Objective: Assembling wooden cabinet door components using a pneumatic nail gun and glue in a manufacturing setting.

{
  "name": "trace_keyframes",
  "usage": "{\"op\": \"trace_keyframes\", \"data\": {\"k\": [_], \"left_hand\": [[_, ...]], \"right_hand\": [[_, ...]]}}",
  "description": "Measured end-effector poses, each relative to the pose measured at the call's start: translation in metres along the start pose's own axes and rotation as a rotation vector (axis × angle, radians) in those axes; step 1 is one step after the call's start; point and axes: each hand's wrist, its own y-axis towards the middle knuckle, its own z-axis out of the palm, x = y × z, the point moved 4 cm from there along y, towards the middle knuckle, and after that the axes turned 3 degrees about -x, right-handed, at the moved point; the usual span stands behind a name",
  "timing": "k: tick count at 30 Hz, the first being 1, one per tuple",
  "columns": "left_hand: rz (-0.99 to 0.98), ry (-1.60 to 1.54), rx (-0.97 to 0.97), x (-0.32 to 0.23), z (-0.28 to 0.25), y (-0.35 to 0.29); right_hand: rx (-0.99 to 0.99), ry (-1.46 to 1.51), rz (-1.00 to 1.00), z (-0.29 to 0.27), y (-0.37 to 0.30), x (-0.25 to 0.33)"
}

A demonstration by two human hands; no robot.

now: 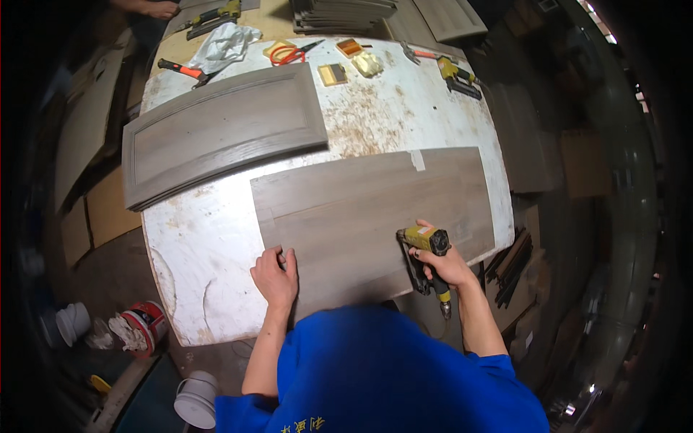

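A flat grey-brown wooden panel [346,216] lies on the white worktable in front of me. My left hand [276,278] is curled over its left edge, the thumb on the panel's face and the fingers bent at the side. My right hand [449,265] is wrapped round the handle of a yellow and black nail gun [426,238], held at the panel's near right part. The gun's air fitting points down toward me. Whether its nose touches the wood I cannot tell. Further left, a stack of framed cabinet doors [224,126] rests on the table.
Along the far side of the worktable [195,289] lie a hammer [184,71], red-handled scissors [289,54], small boxes [333,74] and another nail gun [459,77]. Beyond them are stacked panels [343,13] and another person's hand [160,9]. Buckets [196,400] stand at lower left.
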Motion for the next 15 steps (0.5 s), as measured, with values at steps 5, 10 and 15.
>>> {"op": "trace_keyframes", "data": {"k": [5, 10, 15], "left_hand": [[0.035, -0.015, -0.021, -0.003, 0.001, 0.002], [0.020, -0.008, -0.009, -0.001, 0.002, 0.001], [0.023, 0.010, 0.001, 0.000, 0.003, -0.001]], "right_hand": [[-0.064, 0.024, 0.052, -0.014, -0.030, -0.042], [-0.051, 0.028, 0.062, -0.016, -0.043, -0.069], [-0.072, 0.027, 0.063, -0.015, -0.047, -0.077]]}}
